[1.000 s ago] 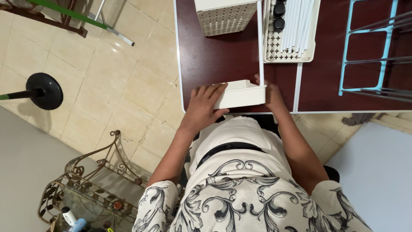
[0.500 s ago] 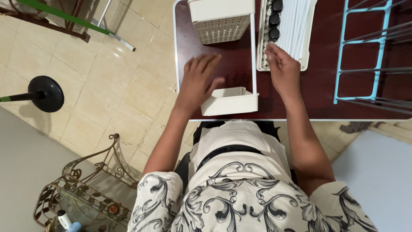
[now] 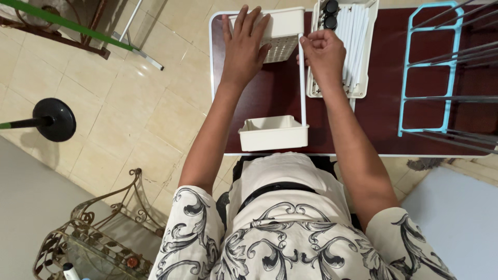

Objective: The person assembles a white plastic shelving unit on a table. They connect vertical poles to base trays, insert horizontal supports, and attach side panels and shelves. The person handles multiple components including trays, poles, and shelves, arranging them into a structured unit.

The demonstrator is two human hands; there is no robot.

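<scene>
My left hand [image 3: 245,45] lies flat with spread fingers on the far white perforated basket [image 3: 282,32] at the back of the dark red table [image 3: 270,93]. My right hand [image 3: 322,52] pinches the upper end of a white pole [image 3: 302,88] that joins that basket to a near white basket [image 3: 273,133] at the table's front edge. The near basket stands free of both hands.
A white tray [image 3: 358,57] with white rods and black caps lies right of my right hand. A light blue wire frame [image 3: 430,67] occupies the table's right part. On the tiled floor to the left are a black round stand base [image 3: 54,119] and an ornate metal rack [image 3: 98,233].
Both hands left the near basket and reached away from me. The left now rests on the far basket, and the right has closed on the pole's upper end.
</scene>
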